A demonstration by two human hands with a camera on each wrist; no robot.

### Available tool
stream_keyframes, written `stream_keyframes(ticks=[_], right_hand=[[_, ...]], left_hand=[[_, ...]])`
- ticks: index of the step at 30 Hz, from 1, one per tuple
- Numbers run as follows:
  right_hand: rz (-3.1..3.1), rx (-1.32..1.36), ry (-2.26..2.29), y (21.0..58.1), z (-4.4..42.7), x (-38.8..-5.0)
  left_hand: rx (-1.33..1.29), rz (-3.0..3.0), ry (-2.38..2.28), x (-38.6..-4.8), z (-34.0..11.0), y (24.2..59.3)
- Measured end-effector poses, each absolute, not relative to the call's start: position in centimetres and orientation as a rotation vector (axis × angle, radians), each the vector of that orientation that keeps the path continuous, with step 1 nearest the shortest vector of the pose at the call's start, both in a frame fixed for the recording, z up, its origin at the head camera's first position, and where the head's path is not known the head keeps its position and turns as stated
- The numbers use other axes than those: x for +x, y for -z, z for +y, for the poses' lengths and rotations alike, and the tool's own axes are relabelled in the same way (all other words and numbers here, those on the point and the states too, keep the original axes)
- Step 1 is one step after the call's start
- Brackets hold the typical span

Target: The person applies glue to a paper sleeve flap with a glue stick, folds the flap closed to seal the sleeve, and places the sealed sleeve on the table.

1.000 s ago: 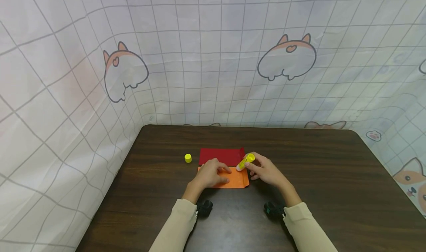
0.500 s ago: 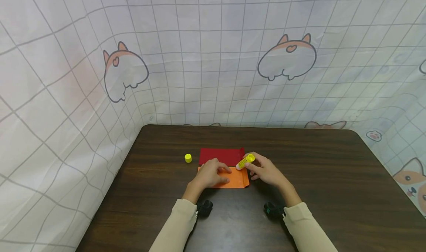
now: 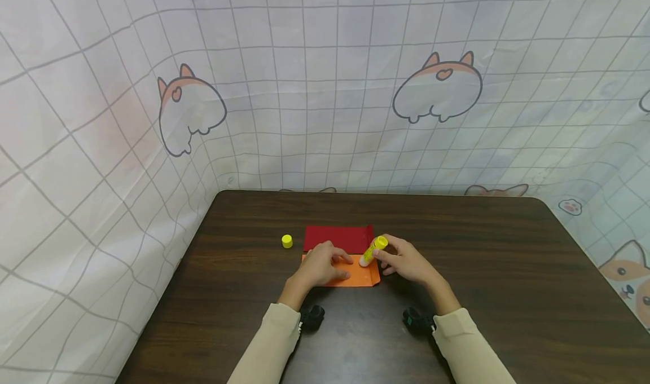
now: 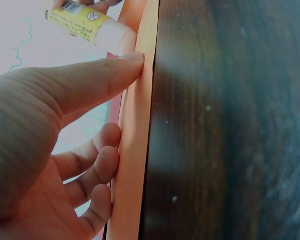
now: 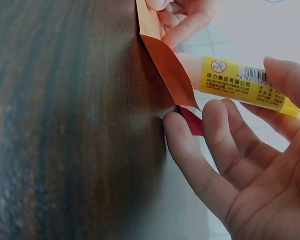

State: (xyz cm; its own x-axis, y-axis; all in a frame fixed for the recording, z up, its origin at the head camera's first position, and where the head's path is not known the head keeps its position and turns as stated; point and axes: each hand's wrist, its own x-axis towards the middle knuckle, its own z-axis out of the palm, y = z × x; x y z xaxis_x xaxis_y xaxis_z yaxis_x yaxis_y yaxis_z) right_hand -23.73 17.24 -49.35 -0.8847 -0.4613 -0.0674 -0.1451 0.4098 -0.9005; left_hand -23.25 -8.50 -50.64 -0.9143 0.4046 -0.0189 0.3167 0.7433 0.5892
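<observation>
right hand (image 3: 405,261) pinching glue stick (image 3: 369,254), left hand (image 3: 320,265) half-bent on orange envelope (image 3: 363,274)

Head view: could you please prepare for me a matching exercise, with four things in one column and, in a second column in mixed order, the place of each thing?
Things
1. glue stick
2. yellow cap
3. orange paper
4. red paper

Places
A. directly beyond the orange paper
B. in the grip of the right hand
C. under the thumb of the left hand
D. apart, to the left of both papers

Right pairs: 1-B, 2-D, 3-C, 4-A
</observation>
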Motion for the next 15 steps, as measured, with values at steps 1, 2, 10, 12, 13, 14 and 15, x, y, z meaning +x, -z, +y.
stream_keyframes(ticks=[1,2,10,12,13,14,15], right_hand=[[2.361,-0.528,1.465,49.31,17.24,-23.72],[2.358,-0.530,1.463,49.27,17.24,-23.70],[2.347,-0.553,1.442,49.07,17.26,-23.57],[2.348,-0.556,1.435,49.03,17.23,-23.55],[2.350,-0.558,1.431,49.03,17.23,-23.55],[2.351,-0.558,1.425,49.05,17.22,-23.56],[2.350,-0.558,1.420,49.08,17.21,-23.58]], left_hand=[[0.583,2.794,-0.907,-23.23,-8.51,50.62],[0.584,2.792,-0.908,-23.22,-8.52,50.60],[0.587,2.788,-0.923,-23.16,-8.51,50.48],[0.588,2.788,-0.924,-23.19,-8.50,50.49],[0.588,2.787,-0.925,-23.21,-8.49,50.50],[0.588,2.787,-0.926,-23.24,-8.49,50.52],[0.588,2.786,-0.926,-23.26,-8.49,50.56]])
